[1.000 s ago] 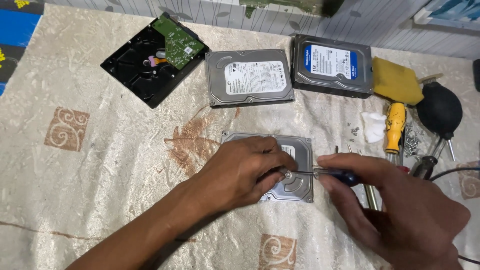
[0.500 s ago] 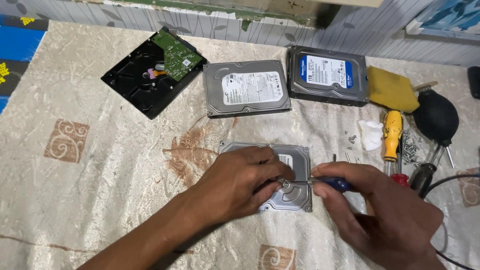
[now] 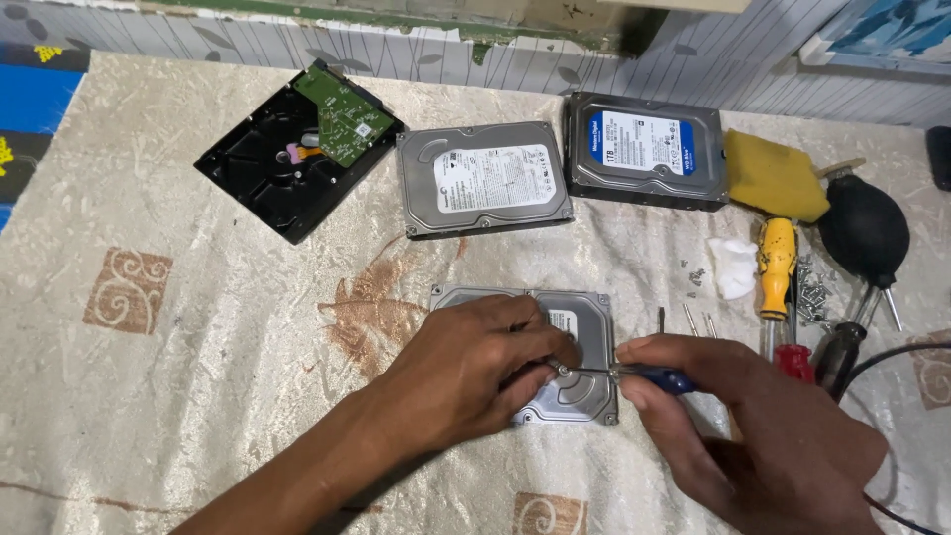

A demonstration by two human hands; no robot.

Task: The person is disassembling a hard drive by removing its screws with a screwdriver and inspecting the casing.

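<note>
The left hand (image 3: 475,372) lies palm-down low in the middle of the frame, covering the left half of a silver hard drive (image 3: 584,342), its fingers curled together and pressing on the drive's lid. Its fingertips meet the metal tip of a small blue-handled screwdriver (image 3: 644,376), which lies nearly level across the drive's right edge. The right hand (image 3: 763,436), at the lower right of the frame, pinches that blue handle between thumb and forefinger, the other fingers folded under. The drive itself rests flat on a cream patterned tablecloth (image 3: 198,396), a little below and right of the frame's centre.

Just right of the drive, three loose screwdriver bits (image 3: 686,319) lie on the cloth. Further right sit a yellow-handled screwdriver (image 3: 776,260), a red-handled tool (image 3: 792,362) below it and a black-handled tool (image 3: 840,352), with a scatter of small screws (image 3: 814,292) beside them. A wad of white tissue (image 3: 733,266) lies just left of the yellow handle. A black rubber air blower (image 3: 864,230) rests at the right edge, and a folded yellow cloth (image 3: 773,178) lies above it.

Across the upper middle of the frame lie a second silver hard drive (image 3: 483,178) with a white label and, to its right, a dark drive with a blue label (image 3: 644,149). At the upper left, a black drive casing (image 3: 258,178) lies turned over, with a green circuit board (image 3: 342,114) tilted on top of it.
</note>
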